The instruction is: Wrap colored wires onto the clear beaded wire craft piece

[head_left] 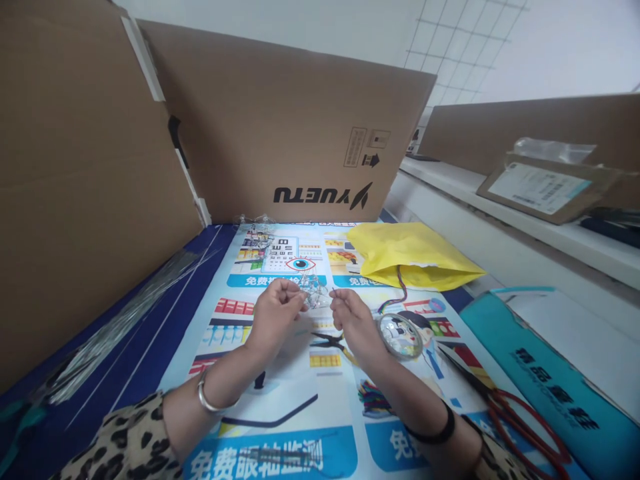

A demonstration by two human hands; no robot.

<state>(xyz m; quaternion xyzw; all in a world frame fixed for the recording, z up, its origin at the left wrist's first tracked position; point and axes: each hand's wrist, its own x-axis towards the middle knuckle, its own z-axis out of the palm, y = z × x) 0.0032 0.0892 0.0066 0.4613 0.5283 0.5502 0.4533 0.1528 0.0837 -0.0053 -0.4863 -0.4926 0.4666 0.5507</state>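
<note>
Both hands are up over the middle of the desk [165, 353], apart from each other, with a tangle of thin wire [315, 293] between them. The left hand [275, 317] pinches the wire's left side between thumb and fingertips; the right hand [356, 327] has its thumb and forefinger closed at the right end, the other fingers curled in. The wire is held just above a printed sheet [285, 400], its finer bends too small to make out.

Pliers [329, 341] lie between the wrists, partly behind the right hand. Just beside that hand sits a round dish [400, 335] with clear bits in it, and nearer the body lie coloured threads [373, 399]. Past the dish, a cord [401, 288] trails out of a yellow bag [410, 253]. Scissors [500, 403] rest right of the right forearm, near a teal box [540, 373]. Loose strands [125, 323] lie at far left, and cardboard [290, 127] stands upright behind the sheet
</note>
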